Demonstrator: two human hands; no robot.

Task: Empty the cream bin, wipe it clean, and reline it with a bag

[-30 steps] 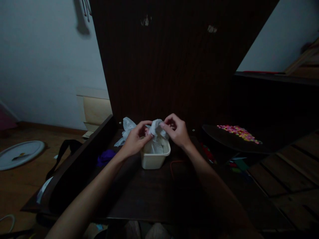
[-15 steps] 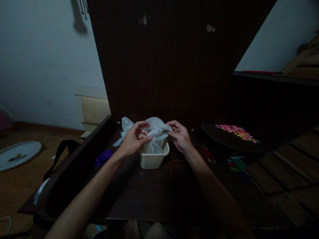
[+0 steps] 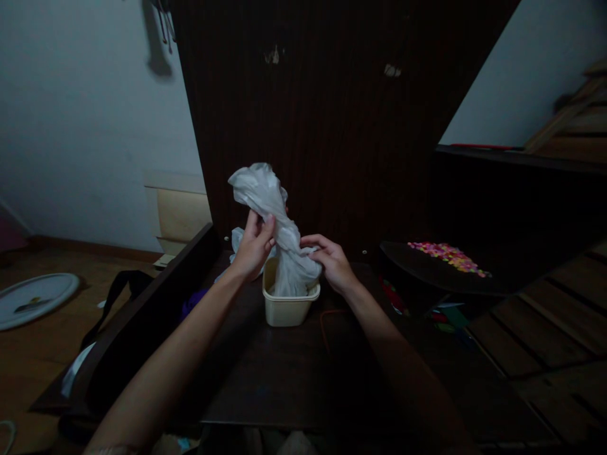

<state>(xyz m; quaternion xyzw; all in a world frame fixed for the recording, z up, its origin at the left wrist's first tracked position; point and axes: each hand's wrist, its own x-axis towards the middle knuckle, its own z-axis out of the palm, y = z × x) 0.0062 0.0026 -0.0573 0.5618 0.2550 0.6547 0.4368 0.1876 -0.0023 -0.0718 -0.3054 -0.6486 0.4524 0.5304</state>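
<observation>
A crumpled white plastic bag [image 3: 285,234] rises out of a cream plastic tub [image 3: 288,311] on the dark wooden surface. Its upper part is twisted and leans up to the left. My left hand [image 3: 256,243] grips the bag around its middle, thumb in front. Lower down, near the tub's right rim, my right hand [image 3: 331,259] pinches a fold of it between thumb and fingers. The bag's lower end is inside the tub, where the walls partly hide it. Another piece of white plastic [image 3: 236,239] lies behind my left hand.
A purple item [image 3: 192,303] lies left of the tub, partly behind my left forearm. Colourful small pieces [image 3: 448,258] are spread on a dark curved shelf [image 3: 403,265] at right. A tall dark panel [image 3: 322,126] stands behind. A raised side board [image 3: 147,316] edges the left.
My left hand has moved up and closed on the bag, whose top now stands well above the tub. My right hand still holds the bag, slightly lower on it.
</observation>
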